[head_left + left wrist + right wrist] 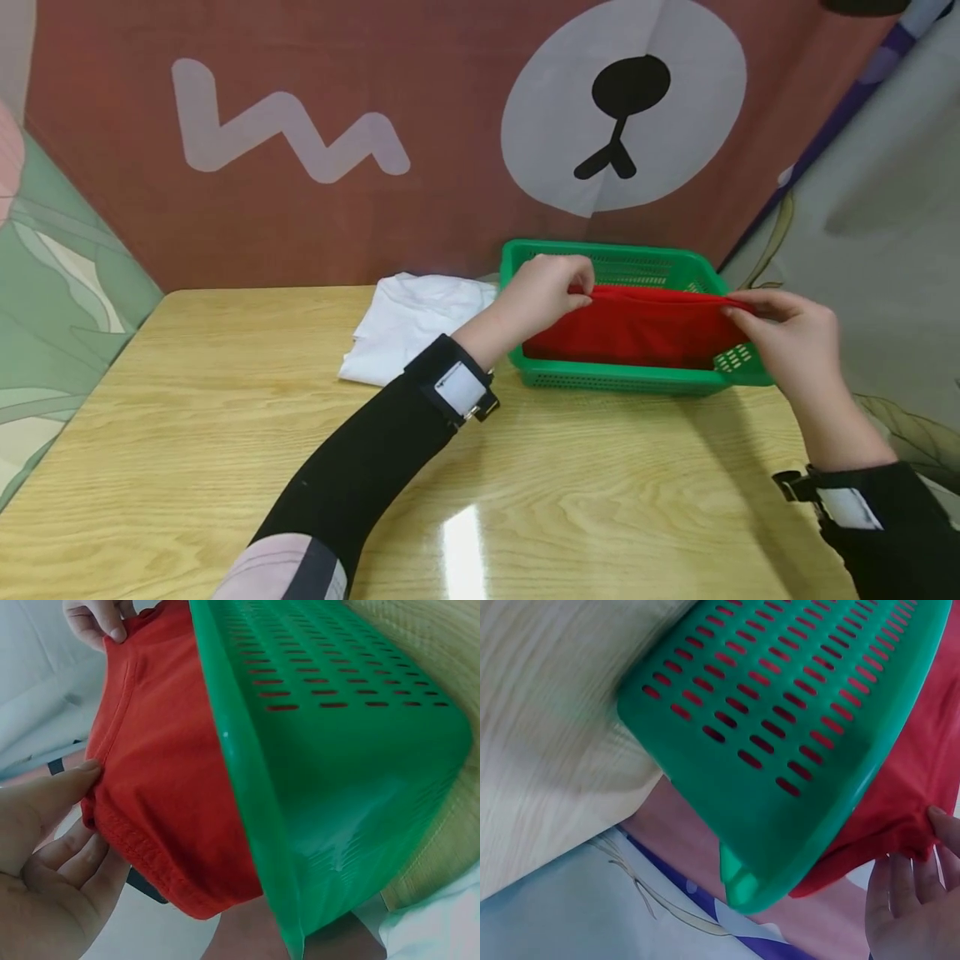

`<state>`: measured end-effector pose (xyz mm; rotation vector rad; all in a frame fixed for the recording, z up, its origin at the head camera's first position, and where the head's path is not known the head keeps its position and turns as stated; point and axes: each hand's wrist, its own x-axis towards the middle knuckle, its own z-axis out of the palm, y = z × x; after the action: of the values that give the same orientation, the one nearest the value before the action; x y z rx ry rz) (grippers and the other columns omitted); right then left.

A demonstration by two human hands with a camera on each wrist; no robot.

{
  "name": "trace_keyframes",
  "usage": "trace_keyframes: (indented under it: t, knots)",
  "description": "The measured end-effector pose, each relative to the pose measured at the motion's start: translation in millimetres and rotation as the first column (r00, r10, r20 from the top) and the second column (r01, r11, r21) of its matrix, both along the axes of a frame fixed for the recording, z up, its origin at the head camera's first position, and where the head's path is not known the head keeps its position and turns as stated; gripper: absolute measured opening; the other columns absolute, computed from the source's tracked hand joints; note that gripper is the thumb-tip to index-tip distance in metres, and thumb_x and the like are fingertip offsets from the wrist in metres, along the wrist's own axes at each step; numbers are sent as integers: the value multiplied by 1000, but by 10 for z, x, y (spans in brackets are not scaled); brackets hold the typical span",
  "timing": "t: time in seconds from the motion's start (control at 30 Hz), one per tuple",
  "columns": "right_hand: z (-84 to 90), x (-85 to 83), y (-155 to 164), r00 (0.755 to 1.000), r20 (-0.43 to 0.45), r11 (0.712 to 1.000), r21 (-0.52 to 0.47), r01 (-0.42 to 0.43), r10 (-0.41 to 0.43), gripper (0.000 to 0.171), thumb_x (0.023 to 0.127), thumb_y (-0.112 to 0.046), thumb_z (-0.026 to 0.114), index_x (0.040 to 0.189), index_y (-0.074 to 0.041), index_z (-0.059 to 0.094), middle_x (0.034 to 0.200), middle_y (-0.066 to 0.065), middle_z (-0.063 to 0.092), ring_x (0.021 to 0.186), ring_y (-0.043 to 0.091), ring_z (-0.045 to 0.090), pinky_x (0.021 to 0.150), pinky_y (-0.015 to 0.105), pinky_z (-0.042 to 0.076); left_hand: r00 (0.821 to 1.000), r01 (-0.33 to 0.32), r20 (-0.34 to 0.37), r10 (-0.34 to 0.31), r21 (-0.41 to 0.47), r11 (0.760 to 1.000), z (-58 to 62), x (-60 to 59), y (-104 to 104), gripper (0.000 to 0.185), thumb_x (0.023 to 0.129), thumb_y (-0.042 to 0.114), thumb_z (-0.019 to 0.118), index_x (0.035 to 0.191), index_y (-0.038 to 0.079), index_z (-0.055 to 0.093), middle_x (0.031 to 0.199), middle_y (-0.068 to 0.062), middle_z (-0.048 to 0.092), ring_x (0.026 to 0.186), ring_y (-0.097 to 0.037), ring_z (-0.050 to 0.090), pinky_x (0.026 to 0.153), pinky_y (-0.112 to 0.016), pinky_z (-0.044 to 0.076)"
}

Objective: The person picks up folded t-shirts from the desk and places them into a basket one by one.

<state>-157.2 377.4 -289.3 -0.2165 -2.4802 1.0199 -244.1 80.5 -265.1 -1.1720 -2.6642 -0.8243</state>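
- White garment (416, 325): lies folded on the wooden table (225, 433), far side, just left of the basket. No hand on it.
- Left hand (542, 293): fingers curled, pinching the left end of the red garment (637, 333) at its upper hem, above the basket's left rim. The left wrist view confirms thumb and fingers closed on the stitched edge.
- Red garment: stretched taut between both hands; its lower part hangs inside the basket, its upper edge is held level above the rim.
- Green basket (622, 379): slotted plastic, on the table's far right. Only the red garment shows inside; the floor is hidden by the cloth.
- Right hand (787, 337): thumb and fingers pinch the garment's right end, over the basket's near-right corner.
- Progress, judged: the red piece is partly in the basket but not released; the white piece is untouched outside it.
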Motion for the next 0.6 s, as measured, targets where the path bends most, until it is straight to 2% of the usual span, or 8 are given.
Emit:
trace_keyframes:
  t: [0.1,0.27,0.4,0.6]
  knots:
    - [23,-70,12,999,39,999,41,-30,28,38,92,-31,68,118,-4,69,83,-32,57,83,-3,54,62,9,47,999,-14,41,14,2,1000,10,-73,-2,14,89,21,72,98,14,65,96,5,67,95,-9,60,80,-19,46]
    - [73,-167,35,992,101,993,80,-88,79,40,92,-35,68,118,-5,69,83,-31,58,83,-1,54,62,13,48,992,-34,121,32,13,999,7,-179,4,9,89,18,73,93,16,65,93,6,65,93,-11,59,78,-21,47]
    - [90,-234,63,981,149,987,84,-137,124,39,92,-34,69,117,-4,68,86,-26,61,82,0,54,62,15,49,984,-43,172,41,8,999,-26,-238,21,7,90,15,72,93,16,65,95,6,63,92,-11,56,76,-21,47]
    - [88,-292,132,977,161,978,134,-163,141,36,92,-30,69,116,-3,69,87,-18,66,77,-6,54,61,16,48,975,-10,222,9,6,1000,-68,-312,82,8,92,8,68,95,16,67,101,5,62,94,-12,53,73,-22,47]
